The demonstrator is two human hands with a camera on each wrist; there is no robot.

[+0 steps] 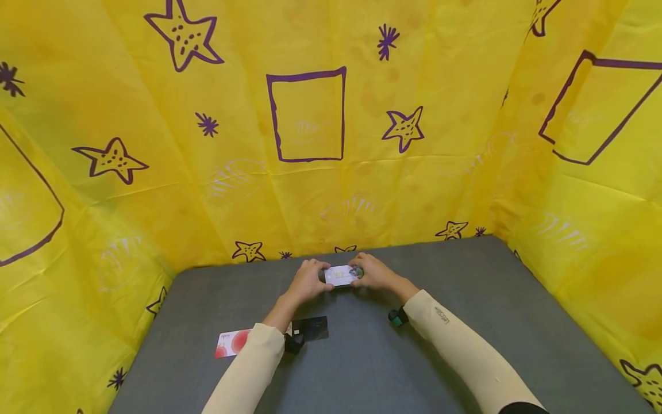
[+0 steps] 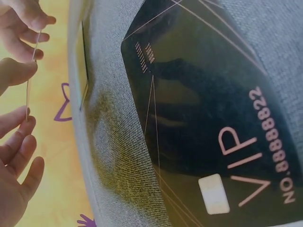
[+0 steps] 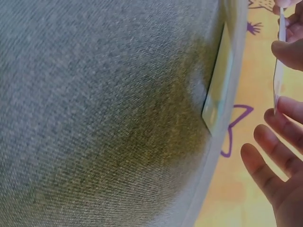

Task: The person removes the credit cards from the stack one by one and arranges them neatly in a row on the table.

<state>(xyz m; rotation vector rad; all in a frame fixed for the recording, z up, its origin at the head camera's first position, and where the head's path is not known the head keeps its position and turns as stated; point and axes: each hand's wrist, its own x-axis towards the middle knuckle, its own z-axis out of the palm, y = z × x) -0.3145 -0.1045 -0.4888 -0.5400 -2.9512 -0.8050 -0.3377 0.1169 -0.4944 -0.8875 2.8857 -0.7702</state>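
Observation:
A white card (image 1: pixel 337 276) with gold print and a small coloured picture at its right end is held up above the grey table's far part. My left hand (image 1: pixel 308 280) pinches its left end, and my right hand (image 1: pixel 374 272) pinches the right end. Both wrist views show this card nearly edge-on, the right hand's outer fingers (image 3: pixel 267 142) spread away from it. Beneath it another card (image 3: pixel 220 80) lies on the table, mostly hidden in the head view. A black VIP card (image 2: pixel 199 118) lies flat near my left wrist.
A white card with red circles (image 1: pixel 234 344) lies left of the black card, partly covered by my left sleeve. The grey table (image 1: pixel 439 276) is enclosed by yellow cloth (image 1: pixel 310 201) with purple drawings at the back and sides.

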